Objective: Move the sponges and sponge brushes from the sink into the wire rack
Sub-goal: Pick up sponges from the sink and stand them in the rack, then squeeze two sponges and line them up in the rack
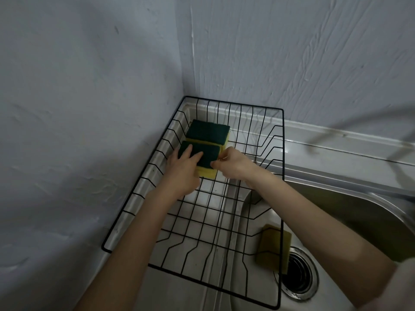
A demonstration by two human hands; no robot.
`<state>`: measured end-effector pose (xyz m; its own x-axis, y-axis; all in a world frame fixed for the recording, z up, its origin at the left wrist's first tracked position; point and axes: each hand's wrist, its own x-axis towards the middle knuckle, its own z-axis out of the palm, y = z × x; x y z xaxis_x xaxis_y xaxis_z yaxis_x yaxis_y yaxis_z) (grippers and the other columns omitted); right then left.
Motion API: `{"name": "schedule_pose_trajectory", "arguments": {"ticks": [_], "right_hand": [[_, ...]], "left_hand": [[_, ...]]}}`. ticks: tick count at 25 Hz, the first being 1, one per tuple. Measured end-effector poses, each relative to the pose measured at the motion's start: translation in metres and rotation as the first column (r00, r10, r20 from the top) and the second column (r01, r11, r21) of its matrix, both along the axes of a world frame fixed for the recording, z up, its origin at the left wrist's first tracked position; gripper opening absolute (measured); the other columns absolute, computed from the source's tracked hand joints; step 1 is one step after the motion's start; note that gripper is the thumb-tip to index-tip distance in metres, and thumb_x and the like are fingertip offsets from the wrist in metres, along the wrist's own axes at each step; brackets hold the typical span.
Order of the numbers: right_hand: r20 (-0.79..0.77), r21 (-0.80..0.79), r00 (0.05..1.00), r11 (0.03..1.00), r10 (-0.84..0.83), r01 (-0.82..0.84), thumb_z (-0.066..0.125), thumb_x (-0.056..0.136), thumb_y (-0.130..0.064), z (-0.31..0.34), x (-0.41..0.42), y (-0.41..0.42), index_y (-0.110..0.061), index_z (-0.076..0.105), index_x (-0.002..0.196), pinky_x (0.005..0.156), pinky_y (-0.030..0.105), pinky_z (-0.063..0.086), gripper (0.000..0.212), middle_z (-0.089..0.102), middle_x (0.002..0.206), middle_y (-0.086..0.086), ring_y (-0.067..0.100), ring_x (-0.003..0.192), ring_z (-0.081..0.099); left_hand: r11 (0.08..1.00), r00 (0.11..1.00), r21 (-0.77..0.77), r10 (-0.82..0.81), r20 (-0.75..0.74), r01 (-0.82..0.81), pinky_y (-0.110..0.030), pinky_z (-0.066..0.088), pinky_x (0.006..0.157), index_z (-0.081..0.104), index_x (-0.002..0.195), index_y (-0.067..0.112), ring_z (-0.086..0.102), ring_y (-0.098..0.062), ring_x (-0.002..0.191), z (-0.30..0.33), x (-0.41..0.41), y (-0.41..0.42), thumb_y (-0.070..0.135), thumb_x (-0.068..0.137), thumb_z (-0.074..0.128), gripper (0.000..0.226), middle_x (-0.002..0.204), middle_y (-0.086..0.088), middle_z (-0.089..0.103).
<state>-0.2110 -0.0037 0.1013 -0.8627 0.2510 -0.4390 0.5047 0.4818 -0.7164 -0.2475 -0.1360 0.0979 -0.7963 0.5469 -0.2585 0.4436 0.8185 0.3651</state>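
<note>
Walls (89, 86): grey, rough plaster, meeting in a corner at 12 o'clock above the rack.

Steel sink (359, 212): basin fills the 4 o'clock area, its flat ledge runs along the wall toward 2 o'clock. Drain (298, 274) sits at 5 o'clock.

Black wire rack (282, 176): centre frame, tucked into the wall corner, its right side hanging over the basin's left edge.

Forearms come in from 6 and 4 o'clock, both reaching to the rack's far end.

Three sponges, yellow with a dark green scouring face:
- far sponge (207, 131) in the rack at 12 o'clock, green side up, lying flat, no hand on it.
- near sponge (207, 154) just in front of it, touching or almost touching, green side up, also in the rack.
- sink sponge (272, 248) in the basin at 5 o'clock, just beside the drain, seen through the rack wires, well apart from both hands.

Left hand (183, 166): fingers spread flat on top of the near sponge's left half. Pressing, not clasping.

Right hand (231, 163): fingertips pinched on the near sponge's right edge.

Faucet: blurred shape at 2-3 o'clock, can't make out detail.
</note>
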Motion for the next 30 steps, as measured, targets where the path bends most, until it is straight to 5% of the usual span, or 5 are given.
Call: {"name": "schedule_pose_trajectory", "arguments": {"ticks": [4, 12, 20, 30], "right_hand": [[-0.061, 0.084, 0.996, 0.994, 0.069, -0.063, 0.052, 0.089, -0.026, 0.03, 0.025, 0.0, -0.007, 0.04, 0.13, 0.083, 0.026, 0.04, 0.047, 0.055, 0.122, 0.009, 0.022, 0.11, 0.053], [-0.26, 0.25, 0.961, 0.968, 0.098, -0.031, 0.05, 0.089, -0.022, 0.079, 0.104, 0.019, -0.014, 0.039, 0.135, 0.103, 0.027, 0.033, 0.048, 0.045, 0.142, 0.007, 0.021, 0.131, 0.041], [-0.315, 0.304, 0.949, 0.946, -0.015, 0.116, 0.051, 0.088, -0.018, 0.084, 0.195, 0.075, -0.012, 0.042, 0.133, 0.094, 0.016, 0.025, 0.047, 0.045, 0.143, 0.007, 0.02, 0.132, 0.04], [-0.046, 0.297, 0.999, 0.955, 0.003, 0.011, 0.054, 0.087, -0.019, 0.016, 0.237, 0.142, -0.012, 0.037, 0.136, 0.102, 0.027, 0.034, 0.052, 0.043, 0.142, 0.013, 0.028, 0.13, 0.042]], "left_hand": [[1.0, 0.999, 0.02, -0.011, -0.045, 0.012, -0.05, 0.017, 0.115, 0.024, 0.139, 0.014, 0.014, -0.034, 0.139, 0.02, 0.013, 0.0, 0.016, 0.089, 0.041, 0.052, 0.153, -0.013, 0.016], [0.971, 0.987, 0.217, -0.071, -0.144, 0.102, -0.041, 0.036, 0.106, 0.033, 0.135, 0.012, 0.038, -0.027, 0.129, 0.08, 0.088, 0.013, 0.017, 0.089, 0.044, 0.047, 0.145, -0.012, 0.036], [0.933, 0.964, 0.28, -0.171, -0.204, 0.225, -0.035, 0.034, 0.104, 0.036, 0.133, 0.012, 0.042, -0.025, 0.126, 0.092, 0.171, 0.075, 0.018, 0.089, 0.046, 0.045, 0.139, -0.013, 0.043], [0.977, 0.986, 0.168, -0.146, 0.077, 0.131, -0.041, 0.035, 0.107, 0.031, 0.136, 0.015, 0.038, -0.028, 0.129, 0.012, 0.209, 0.128, 0.023, 0.087, 0.048, 0.052, 0.143, -0.012, 0.037]]}}
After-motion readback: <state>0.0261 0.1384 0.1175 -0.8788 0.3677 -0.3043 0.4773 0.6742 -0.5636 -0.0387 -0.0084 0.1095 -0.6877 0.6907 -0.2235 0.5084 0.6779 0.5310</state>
